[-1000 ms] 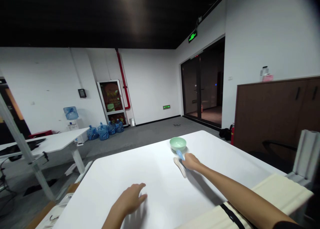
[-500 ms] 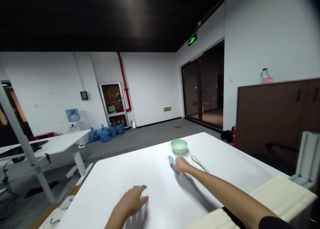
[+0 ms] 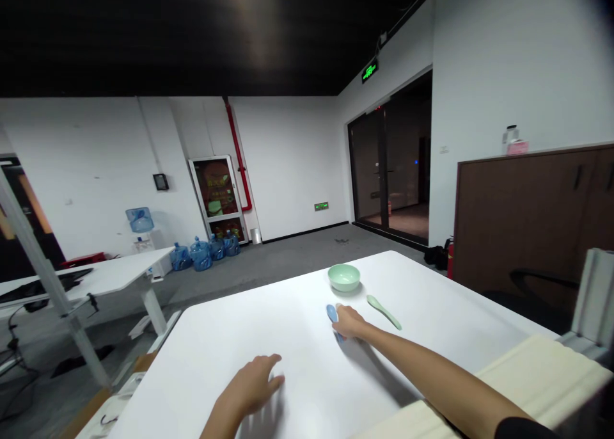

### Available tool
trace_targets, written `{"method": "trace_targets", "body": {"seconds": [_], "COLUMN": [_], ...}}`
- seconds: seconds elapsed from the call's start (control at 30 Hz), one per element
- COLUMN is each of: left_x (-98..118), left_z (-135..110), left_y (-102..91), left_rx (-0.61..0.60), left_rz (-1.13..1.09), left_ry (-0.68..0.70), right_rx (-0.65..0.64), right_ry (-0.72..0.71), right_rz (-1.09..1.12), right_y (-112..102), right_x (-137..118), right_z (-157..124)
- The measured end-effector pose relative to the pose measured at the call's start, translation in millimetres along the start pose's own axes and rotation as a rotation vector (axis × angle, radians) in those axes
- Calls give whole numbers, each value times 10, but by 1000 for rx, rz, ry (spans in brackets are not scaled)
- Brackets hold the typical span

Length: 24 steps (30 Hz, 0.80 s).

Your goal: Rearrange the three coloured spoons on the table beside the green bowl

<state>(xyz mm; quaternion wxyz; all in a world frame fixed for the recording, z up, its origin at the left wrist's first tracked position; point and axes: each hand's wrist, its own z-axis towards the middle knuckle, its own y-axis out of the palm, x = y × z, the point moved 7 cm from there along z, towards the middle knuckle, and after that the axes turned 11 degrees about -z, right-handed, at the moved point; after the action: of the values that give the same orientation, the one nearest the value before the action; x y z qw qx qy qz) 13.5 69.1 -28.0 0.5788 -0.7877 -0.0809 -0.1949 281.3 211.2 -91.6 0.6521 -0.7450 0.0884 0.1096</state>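
Observation:
My right hand [image 3: 349,322] is closed over the handle of a blue spoon [image 3: 330,312], low over the white table [image 3: 211,343]. The spoon's bowl end points away from me, and its handle partly disappears behind my fingers. A small pale edge shows beside the fingertips; what it belongs to is hidden by the hand. To the right of this hand lies a light green spoon [image 3: 384,312]. Beyond both spoons stands a light green bowl [image 3: 344,278]. My left hand [image 3: 254,384] hovers at the table's near side, fingers and thumb apart, holding nothing.
Cream-coloured padding [image 3: 532,381] lies at the near right, beside a metal post [image 3: 595,298]. Another white table [image 3: 129,266] stands to the left, with blue water jugs [image 3: 200,255] on the floor behind it. A brown cabinet [image 3: 522,215] is at the right.
My right hand has drawn the blue spoon slightly towards me. The left hand, the bowl and the green spoon stay in place; the view has tilted a little.

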Motion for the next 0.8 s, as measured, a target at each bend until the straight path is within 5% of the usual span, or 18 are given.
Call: {"method": "trace_targets", "body": {"seconds": [0.8], "left_x": [-1], "left_z": [25], "left_y": [8], "left_rx": [8], "left_rz": [12], "left_ry": [13], "right_rx": [84], "right_ry": [-24], "right_rz": [-154], "right_y": [-34], "right_x": [-22], "right_z": [-55]}}
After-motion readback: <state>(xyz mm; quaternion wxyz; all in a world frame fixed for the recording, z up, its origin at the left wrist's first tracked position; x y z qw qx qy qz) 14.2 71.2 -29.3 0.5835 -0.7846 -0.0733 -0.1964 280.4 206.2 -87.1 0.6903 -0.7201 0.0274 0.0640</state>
